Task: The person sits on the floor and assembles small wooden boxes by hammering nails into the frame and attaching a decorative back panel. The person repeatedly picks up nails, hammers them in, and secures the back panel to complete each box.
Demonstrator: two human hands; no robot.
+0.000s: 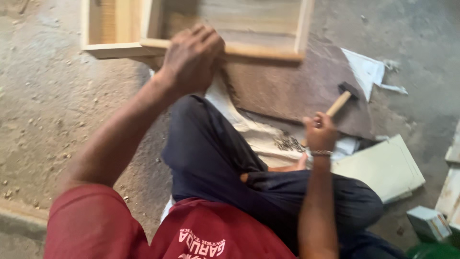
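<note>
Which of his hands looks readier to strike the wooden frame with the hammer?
The right hand, probably: it grips the hammer by its handle, head raised. The left hand rests on the wooden frame, holding no tool.

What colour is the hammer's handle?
The hammer in the right hand has a light tan wooden handle, seen in the head view.

My left grip (191, 60) rests on the frame (201, 45), which lies ahead of me on the floor (43, 105). A board (292, 91) sits just behind it toward me. My right grip (320, 133) holds the hammer (341, 100) over that board.
</note>
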